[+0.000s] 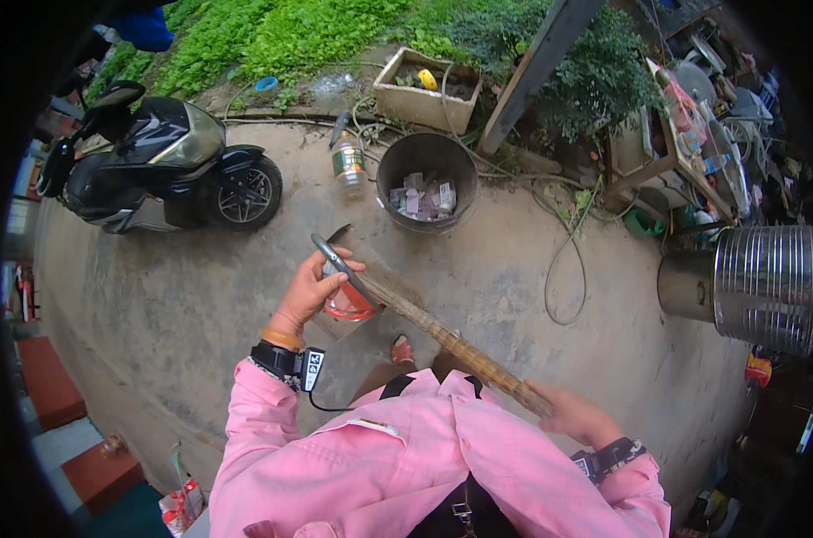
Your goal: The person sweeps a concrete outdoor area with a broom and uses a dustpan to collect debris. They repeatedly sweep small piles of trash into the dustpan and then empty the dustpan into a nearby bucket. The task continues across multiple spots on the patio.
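My left hand (pixel 320 282) is closed round the grey handle of a dustpan made from a cut metal can (pixel 348 304), red and white on the part that shows. My right hand (pixel 574 413) grips the end of a straw hand broom (pixel 470 353). The broom slants up and left from that hand, its bristles beside the dustpan, where they are partly hidden. A dark bucket (pixel 425 148) holding rubbish stands on the concrete beyond the broom. Close to its left side is a clear plastic bottle (pixel 349 161) with a green label.
A black motor scooter (pixel 171 158) is parked at the left. Behind the bucket lie a planter box (pixel 420 101) and a hose (pixel 568 249) that loops across the concrete. On the right stand a ribbed metal drum (pixel 766 289) and a wooden frame (pixel 699 178) with clutter.
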A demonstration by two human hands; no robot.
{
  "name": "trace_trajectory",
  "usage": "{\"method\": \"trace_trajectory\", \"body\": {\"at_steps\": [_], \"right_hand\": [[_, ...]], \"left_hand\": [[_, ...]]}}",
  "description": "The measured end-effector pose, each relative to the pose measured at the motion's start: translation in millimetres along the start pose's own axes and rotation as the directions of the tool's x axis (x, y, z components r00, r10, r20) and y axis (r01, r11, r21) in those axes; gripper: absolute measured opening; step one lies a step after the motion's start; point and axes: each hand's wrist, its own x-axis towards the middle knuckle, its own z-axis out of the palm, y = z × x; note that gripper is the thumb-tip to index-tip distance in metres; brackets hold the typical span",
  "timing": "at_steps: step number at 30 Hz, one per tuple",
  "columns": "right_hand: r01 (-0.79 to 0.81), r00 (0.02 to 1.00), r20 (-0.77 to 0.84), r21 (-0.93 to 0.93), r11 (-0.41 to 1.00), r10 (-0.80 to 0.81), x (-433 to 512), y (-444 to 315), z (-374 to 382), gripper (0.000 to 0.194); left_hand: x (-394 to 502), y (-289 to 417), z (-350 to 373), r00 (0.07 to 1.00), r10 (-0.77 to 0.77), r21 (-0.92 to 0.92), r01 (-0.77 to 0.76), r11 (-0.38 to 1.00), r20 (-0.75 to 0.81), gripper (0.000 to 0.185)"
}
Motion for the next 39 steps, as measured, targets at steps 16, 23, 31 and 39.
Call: {"method": "trace_trajectory", "body": {"at_steps": [16,23,31,39], "right_hand": [[0.085,0.982,-0.187,0.568,0.818,0.028,-44.8,40.9,-113.7,0.079],[0.138,0.962,-0.268,0.655,0.743,0.058,-9.0,70.5,-167.7,0.083],[0.092,0.965,-0.238,0.697,0.711,0.108,26.7,108.9,-217.8,0.084],[0.05,0.98,-0.174,0.671,0.74,0.092,32.7,121.0,-208.2,0.085]], "left_hand": [[126.2,159.3,55.4,0.99,0.122,0.489,-0.14,0.861,0.069,0.026],[223.9,204.2,119.3,0.994,-0.102,0.597,0.06,0.8,0.036,0.028],[375.9,213.2,194.4,0.966,-0.258,0.791,0.137,0.596,0.027,0.038],[521.8,161.9,227.3,0.956,-0.284,0.905,0.189,0.382,-0.079,0.05]]}}
